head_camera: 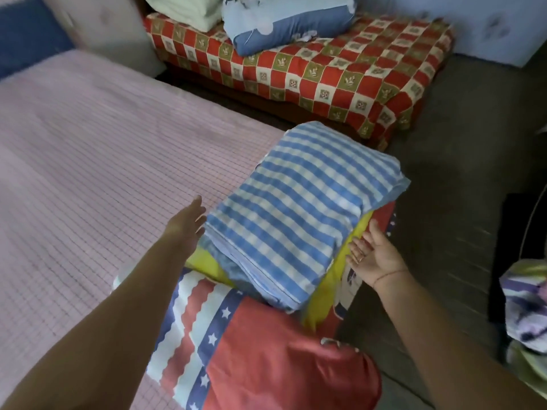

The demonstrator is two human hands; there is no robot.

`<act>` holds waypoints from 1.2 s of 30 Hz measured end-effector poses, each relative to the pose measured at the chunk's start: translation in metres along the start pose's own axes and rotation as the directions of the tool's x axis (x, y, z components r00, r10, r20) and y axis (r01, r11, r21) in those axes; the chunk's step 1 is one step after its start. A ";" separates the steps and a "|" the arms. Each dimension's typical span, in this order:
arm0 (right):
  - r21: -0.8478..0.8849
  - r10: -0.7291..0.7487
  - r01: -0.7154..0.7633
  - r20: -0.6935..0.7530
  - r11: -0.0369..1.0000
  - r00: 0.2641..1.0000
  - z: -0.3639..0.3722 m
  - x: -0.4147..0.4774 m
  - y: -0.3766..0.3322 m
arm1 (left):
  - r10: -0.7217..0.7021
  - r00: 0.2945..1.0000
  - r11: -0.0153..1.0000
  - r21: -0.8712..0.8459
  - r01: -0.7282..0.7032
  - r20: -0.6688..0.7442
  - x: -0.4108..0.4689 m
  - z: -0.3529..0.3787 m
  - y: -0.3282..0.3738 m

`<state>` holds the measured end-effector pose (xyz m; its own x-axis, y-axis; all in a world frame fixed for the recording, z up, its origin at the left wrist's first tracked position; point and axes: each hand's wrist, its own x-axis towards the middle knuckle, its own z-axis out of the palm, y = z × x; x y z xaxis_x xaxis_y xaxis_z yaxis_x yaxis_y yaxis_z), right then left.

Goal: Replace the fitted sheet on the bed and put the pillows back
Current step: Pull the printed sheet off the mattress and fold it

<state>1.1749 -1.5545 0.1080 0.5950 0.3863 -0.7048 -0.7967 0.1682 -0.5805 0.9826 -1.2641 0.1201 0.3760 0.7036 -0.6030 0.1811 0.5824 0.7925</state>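
Folded blue-checked sheet [299, 208] on pillows [266, 350], between left hand [185, 221], right hand [374, 255]

Home bedroom: bed [103, 149] under pink checked sheet, pillows [296, 208] stacked at edge, low cot [340, 75] with red patterned cover, folded bedding [284, 22] atop.

Bare arms [118, 306], ringed right hand [377, 257], wrist thread [388, 275]

Between the left hand [188, 223] and the right hand [377, 255], the blue checked bundle [299, 208] hides most of a yellow cloth [321, 294]; right of the right hand, a purple striped cloth [524, 303] is cut off
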 end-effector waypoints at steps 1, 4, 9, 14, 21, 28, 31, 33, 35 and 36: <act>-0.007 0.013 -0.013 0.020 1.000 1.000 0.006 0.010 -0.003 | 0.011 1.000 0.999 0.042 -0.011 -0.013 0.006 0.008 0.002; -0.041 0.011 -0.010 0.028 0.999 1.000 0.018 0.033 -0.006 | 0.046 0.999 0.984 0.171 -0.047 0.011 0.027 0.034 0.008; 0.009 0.037 -0.038 0.098 0.999 0.995 0.024 0.061 0.000 | 0.027 0.999 0.929 0.369 -0.036 0.031 0.065 0.091 0.020; 0.006 0.050 -0.051 0.135 0.999 0.990 0.022 0.078 0.013 | -0.065 0.994 0.883 0.468 0.017 0.087 0.098 0.127 0.030; -0.064 -0.014 0.017 0.044 0.998 0.999 0.041 0.077 0.001 | -0.088 0.981 0.727 0.685 -0.055 0.172 0.111 0.145 0.037; 0.008 -0.154 0.154 0.161 0.988 0.975 0.065 0.037 -0.019 | -0.103 0.959 0.926 0.378 -0.004 0.263 0.083 0.130 0.068; 0.039 -0.156 0.151 0.223 0.988 0.962 0.069 0.005 -0.025 | -0.064 0.950 0.951 0.307 -0.035 0.307 0.050 0.119 0.089; 0.045 -0.135 0.128 0.271 0.991 0.953 0.071 -0.020 -0.024 | -0.031 0.948 0.951 0.300 -0.069 0.317 0.021 0.109 0.101; 0.049 -0.137 0.128 0.333 0.991 0.933 0.074 -0.046 -0.022 | 0.025 0.947 0.949 0.289 -0.122 0.319 -0.008 0.095 0.109; 0.041 -0.162 0.157 0.355 0.987 0.921 0.077 -0.062 -0.020 | 0.056 0.945 0.949 0.278 -0.151 0.322 -0.023 0.086 0.112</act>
<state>1.1462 -1.5121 0.1944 0.6390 0.6508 -0.4101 -0.6968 0.2638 -0.6670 1.0727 -1.2504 0.2307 0.6580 0.5666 -0.4960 0.3678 0.3328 0.8683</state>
